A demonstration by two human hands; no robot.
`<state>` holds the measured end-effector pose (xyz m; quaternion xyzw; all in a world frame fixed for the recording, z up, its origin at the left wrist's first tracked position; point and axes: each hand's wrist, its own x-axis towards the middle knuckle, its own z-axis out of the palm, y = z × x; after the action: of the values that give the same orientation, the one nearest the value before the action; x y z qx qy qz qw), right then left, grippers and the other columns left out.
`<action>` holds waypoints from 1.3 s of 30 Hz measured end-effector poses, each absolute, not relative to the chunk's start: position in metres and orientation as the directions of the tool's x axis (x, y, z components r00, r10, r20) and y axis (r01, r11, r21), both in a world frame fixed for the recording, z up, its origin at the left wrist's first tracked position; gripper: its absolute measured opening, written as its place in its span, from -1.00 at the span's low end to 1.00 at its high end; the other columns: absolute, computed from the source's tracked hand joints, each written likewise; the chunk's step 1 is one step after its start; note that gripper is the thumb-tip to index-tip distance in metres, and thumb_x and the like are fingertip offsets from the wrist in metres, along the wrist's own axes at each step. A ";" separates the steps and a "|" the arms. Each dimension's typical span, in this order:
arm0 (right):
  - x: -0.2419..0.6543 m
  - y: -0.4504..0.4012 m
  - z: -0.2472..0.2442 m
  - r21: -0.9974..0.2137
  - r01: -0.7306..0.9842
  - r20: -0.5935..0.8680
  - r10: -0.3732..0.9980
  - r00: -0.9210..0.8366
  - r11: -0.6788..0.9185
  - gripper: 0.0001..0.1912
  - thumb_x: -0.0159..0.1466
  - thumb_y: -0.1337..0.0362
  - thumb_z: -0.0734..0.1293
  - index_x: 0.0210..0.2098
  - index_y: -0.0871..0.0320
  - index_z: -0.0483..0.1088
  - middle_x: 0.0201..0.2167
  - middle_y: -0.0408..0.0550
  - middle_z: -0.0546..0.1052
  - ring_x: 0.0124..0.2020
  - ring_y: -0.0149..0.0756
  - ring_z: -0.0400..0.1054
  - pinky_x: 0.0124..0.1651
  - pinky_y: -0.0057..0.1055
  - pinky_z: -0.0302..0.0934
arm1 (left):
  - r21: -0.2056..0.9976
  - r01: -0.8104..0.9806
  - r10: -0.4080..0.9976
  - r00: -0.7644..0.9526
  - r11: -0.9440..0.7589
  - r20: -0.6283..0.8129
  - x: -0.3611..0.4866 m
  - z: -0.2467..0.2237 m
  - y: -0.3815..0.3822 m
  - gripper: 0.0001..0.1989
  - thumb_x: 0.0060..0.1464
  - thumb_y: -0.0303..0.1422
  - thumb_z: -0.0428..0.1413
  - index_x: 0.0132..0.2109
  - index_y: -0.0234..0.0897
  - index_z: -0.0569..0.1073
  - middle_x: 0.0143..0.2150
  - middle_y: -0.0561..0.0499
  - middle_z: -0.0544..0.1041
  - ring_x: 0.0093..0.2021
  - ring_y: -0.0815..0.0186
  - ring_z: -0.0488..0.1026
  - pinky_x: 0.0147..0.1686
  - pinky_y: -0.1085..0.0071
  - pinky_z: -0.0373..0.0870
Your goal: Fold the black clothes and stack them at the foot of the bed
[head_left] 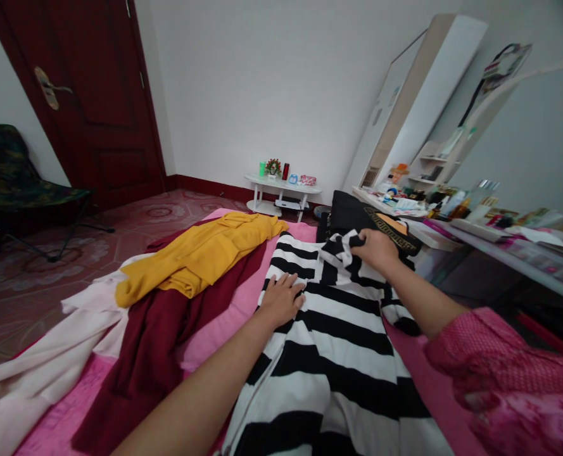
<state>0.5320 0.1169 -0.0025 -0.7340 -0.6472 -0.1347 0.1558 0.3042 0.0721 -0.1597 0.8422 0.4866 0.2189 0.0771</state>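
Observation:
A black-and-white striped garment [342, 335] lies spread over the pink bedding, its far end away from me. My left hand [284, 299] rests flat on its left side, fingers stretched out. At the far right part of the garment, my right hand [379, 248] pinches a bunched striped piece [341, 248] of it, lifted slightly off the rest. A striped sleeve [399, 316] sticks out at the right edge, below my right forearm.
On the left lie a yellow garment [205, 250], a dark red garment [167, 335] and a pale pink one [67, 354]. Black clothing with a gold pattern [357, 215] is beyond my right hand. A cluttered dressing table [513, 259] stands right; a small white table [281, 185] stands ahead.

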 end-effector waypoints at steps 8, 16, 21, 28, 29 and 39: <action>0.469 0.076 0.079 0.066 0.909 0.782 0.545 -0.303 0.411 -0.93 0.07 0.35 0.31 -0.40 0.12 0.36 -0.33 -0.05 0.48 -0.26 -0.18 0.34 -0.29 -0.37 0.12 | 0.919 0.134 0.928 0.091 -0.372 0.362 0.294 -0.164 0.090 -0.66 0.18 -0.17 -0.02 -0.06 -0.22 0.51 0.06 -0.08 0.48 0.15 0.14 0.31 0.24 0.13 0.03; 0.424 -0.022 0.005 0.203 0.708 0.239 0.667 -0.705 0.676 -0.59 0.09 0.59 0.20 -0.17 0.08 0.41 -0.09 -0.06 0.45 -0.10 -0.25 0.32 -0.25 -0.44 0.15 | 0.951 -0.219 0.975 -0.101 -0.218 0.200 0.283 -0.176 0.112 -0.47 0.27 -0.13 -0.25 0.15 -0.41 0.32 0.10 -0.28 0.43 0.04 0.14 0.44 0.02 0.20 0.35; 0.423 -0.056 -0.032 0.008 0.859 -0.075 0.857 -0.510 0.512 -0.69 0.11 0.40 0.31 -0.13 0.07 0.42 -0.16 -0.03 0.45 -0.27 -0.21 0.41 -0.31 -0.36 0.21 | 0.937 -0.290 0.979 -0.115 -0.193 0.166 0.282 -0.178 0.112 -0.51 0.20 -0.09 -0.06 0.08 -0.37 0.39 0.11 -0.26 0.42 0.06 0.12 0.42 0.06 0.21 0.31; 0.431 -0.057 -0.023 -0.867 0.483 0.041 0.982 -0.183 0.126 -0.45 0.10 0.30 0.30 0.11 0.10 0.22 -0.14 0.03 0.51 -0.21 -0.17 0.44 -0.18 -0.27 0.31 | 0.945 -0.264 0.979 -0.114 -0.196 0.171 0.281 -0.182 0.114 -0.56 0.14 -0.11 0.04 -0.02 -0.38 0.47 0.00 -0.22 0.51 0.03 0.11 0.44 0.05 0.19 0.32; 0.432 -0.056 -0.022 -0.953 0.302 -0.004 0.992 -0.129 0.036 -0.36 0.11 0.26 0.32 0.17 0.07 0.14 -0.17 0.01 0.53 -0.27 -0.20 0.46 -0.24 -0.29 0.32 | 0.945 -0.259 0.978 -0.115 -0.198 0.174 0.281 -0.182 0.115 -0.55 0.14 -0.11 0.03 -0.01 -0.38 0.47 -0.01 -0.22 0.51 0.01 0.11 0.45 0.03 0.19 0.33; 0.460 -0.064 -0.073 -0.974 0.196 -0.174 0.936 -0.305 -0.117 -0.37 -0.03 0.46 0.23 0.07 0.09 0.37 -0.20 -0.07 0.54 -0.13 -0.25 0.44 -0.06 -0.29 0.32 | 0.960 -0.156 0.969 -0.116 -0.234 0.217 0.280 -0.184 0.116 -0.70 0.12 -0.23 0.06 -0.10 -0.32 0.52 -0.10 -0.13 0.56 -0.06 0.15 0.47 0.02 0.22 0.32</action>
<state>0.4598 -0.0643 -0.0734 -0.4900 -0.5777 0.5645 0.3281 0.2803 0.1156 -0.1843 0.4845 0.4195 0.6182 0.4551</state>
